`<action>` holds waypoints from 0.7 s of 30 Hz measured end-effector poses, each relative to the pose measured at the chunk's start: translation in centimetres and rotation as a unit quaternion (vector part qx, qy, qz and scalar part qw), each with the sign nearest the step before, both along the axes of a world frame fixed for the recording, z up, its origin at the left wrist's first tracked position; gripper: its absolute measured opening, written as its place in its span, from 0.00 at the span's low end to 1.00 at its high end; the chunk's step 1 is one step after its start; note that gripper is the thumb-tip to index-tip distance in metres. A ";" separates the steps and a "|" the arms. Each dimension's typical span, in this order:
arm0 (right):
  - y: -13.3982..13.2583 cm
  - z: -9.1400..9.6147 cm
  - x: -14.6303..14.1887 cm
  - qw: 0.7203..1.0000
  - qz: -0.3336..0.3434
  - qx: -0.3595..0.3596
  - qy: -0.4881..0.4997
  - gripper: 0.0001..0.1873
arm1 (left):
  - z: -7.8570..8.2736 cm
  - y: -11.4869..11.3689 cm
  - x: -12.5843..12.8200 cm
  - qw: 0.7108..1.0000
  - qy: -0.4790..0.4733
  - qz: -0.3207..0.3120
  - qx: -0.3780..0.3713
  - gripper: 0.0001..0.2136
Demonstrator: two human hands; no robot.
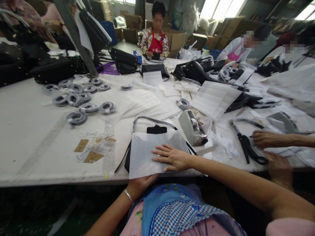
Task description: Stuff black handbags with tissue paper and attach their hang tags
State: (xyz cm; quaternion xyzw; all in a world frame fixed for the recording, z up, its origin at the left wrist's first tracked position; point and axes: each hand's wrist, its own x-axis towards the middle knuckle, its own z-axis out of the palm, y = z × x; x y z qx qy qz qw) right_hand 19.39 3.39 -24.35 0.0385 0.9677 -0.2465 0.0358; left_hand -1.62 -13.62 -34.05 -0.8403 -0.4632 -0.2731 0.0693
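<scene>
A black handbag (127, 161) lies at the table's front edge, its wrapped handle (155, 118) pointing away from me. A thin white packing sheet (144, 149) covers most of its upper side, and a black flap (157, 129) shows beyond the sheet. My right hand (174, 159) rests flat on the sheet with its fingers spread. At the near edge of the bag is my left hand (140, 186), its fingers hidden beneath the sheet and bag. Just right of the bag stands a grey tape dispenser (193, 127).
Paper tags (95, 149) lie left of the bag, with several coiled straps (76, 99) behind them. Black-handled scissors (243, 144) lie to the right, near another person's hand (267, 139). Loose white sheets (214, 98) and more black bags (194, 72) cover the far side.
</scene>
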 end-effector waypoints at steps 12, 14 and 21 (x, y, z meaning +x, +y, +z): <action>-0.2 -0.9 0.1 0.999 0.002 0.018 0.041 0.34 | 12.6 0.5 0.6 0.957 -0.233 0.048 -0.167 0.13; -0.2 -1.1 0.0 0.998 0.000 0.020 0.055 0.34 | 12.4 2.5 0.8 0.963 -0.204 0.068 -0.160 0.16; -0.4 -1.4 0.0 0.996 -0.016 0.001 0.082 0.37 | 6.9 4.8 -1.1 0.984 0.061 0.083 -0.147 0.27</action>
